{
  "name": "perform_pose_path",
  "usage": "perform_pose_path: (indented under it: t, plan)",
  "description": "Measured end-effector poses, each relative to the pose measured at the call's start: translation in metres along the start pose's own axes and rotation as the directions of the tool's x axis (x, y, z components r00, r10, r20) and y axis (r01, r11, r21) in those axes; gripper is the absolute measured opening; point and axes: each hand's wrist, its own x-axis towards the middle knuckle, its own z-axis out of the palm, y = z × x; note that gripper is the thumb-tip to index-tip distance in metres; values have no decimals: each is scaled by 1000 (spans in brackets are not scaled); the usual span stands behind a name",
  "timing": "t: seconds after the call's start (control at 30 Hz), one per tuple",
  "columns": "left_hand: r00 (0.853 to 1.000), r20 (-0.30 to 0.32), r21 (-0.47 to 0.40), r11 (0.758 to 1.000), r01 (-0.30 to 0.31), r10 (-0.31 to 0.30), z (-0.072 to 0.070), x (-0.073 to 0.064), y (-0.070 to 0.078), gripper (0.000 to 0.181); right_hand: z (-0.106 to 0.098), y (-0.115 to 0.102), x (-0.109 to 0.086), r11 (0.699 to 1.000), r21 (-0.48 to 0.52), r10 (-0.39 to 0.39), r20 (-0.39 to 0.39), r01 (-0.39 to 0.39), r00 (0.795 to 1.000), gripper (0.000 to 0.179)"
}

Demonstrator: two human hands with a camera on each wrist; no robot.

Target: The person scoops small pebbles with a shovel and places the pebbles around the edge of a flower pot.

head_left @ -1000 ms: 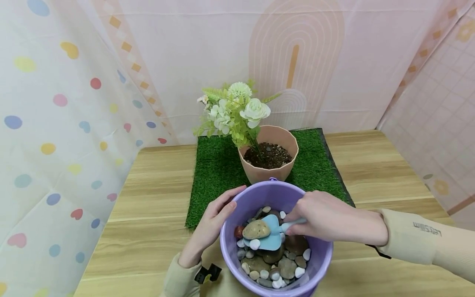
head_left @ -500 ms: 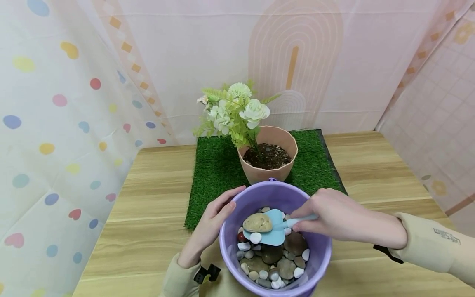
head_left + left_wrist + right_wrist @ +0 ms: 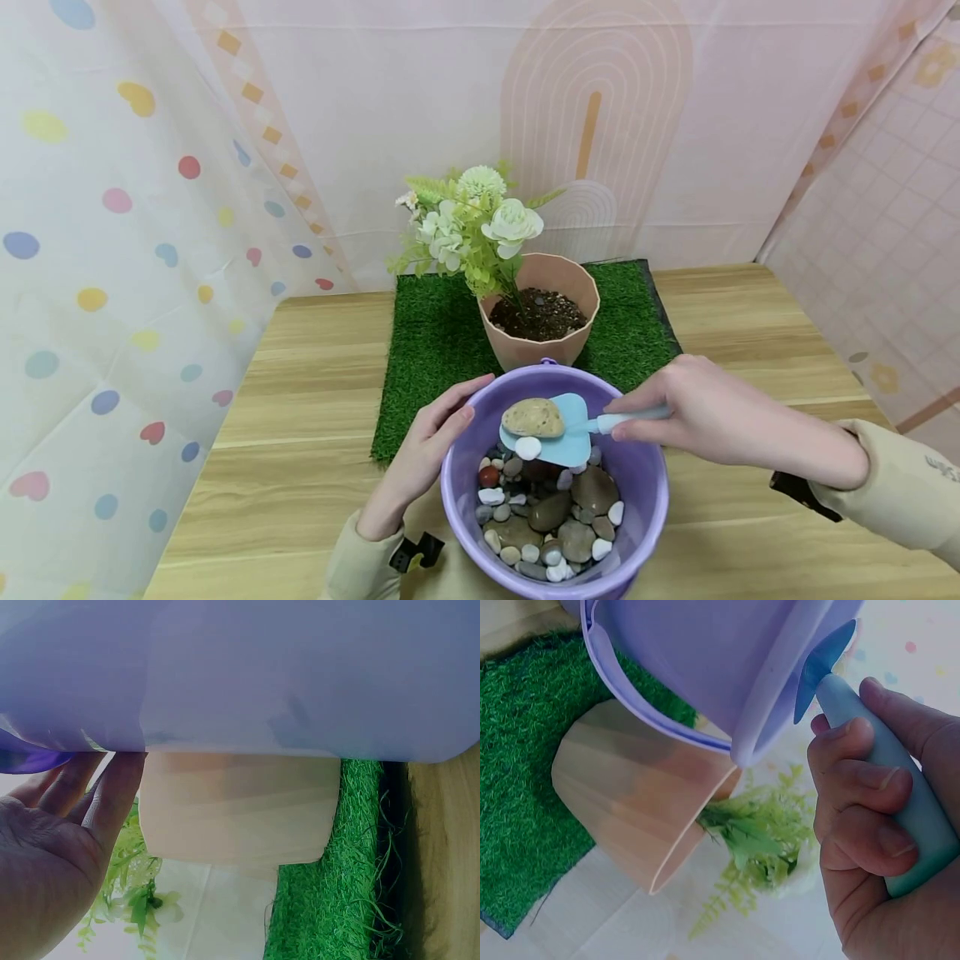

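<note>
My right hand (image 3: 693,412) grips the handle of a light-blue hand trowel (image 3: 576,442) above the inside of a purple bucket (image 3: 645,508). On its blade lie a large speckled tan stone (image 3: 532,417) and a small white pebble (image 3: 528,448). In the right wrist view the fingers (image 3: 866,776) wrap round the trowel's pale handle (image 3: 885,739). My left hand (image 3: 429,442) rests against the bucket's left side near the rim, fingers extended; the left wrist view shows them touching its wall (image 3: 225,682). Stones and pebbles (image 3: 551,510) cover the bucket's bottom.
Just behind the bucket, a peach flowerpot (image 3: 513,350) with dark soil (image 3: 551,315) and white-green flowers (image 3: 480,225) stands on a green turf mat (image 3: 431,350). The mat lies on a wooden table (image 3: 300,433). Patterned curtains (image 3: 420,92) enclose the back and sides.
The right hand has lifted the trowel with the tan stone and white pebble up from the other stones, shifting it right and toward the bucket's far side. The left hand has stayed on the bucket.
</note>
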Motion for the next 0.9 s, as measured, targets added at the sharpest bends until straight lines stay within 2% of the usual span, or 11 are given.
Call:
perform_pose_path:
  t: [0.23,0.47,0.63,0.9]
  plan:
    - [1000,7,-28,1000,10,-10,-1,0,0,46,-9,3,1,999,22,45,-26,-44,999,27]
    - [1000,10,-30,999,16,-16,-1,0,0,46,-20,8,5,997,-22,71,-75,-72,995,25]
    - [1000,4,-11,1000,2,-1,-1,0,0,45,-31,13,14,990,-20,136,-85,-139,987,25]
    - [1000,16,-36,999,3,-2,-1,-1,0,45,-44,28,36,975,-50,211,-121,-218,970,25]
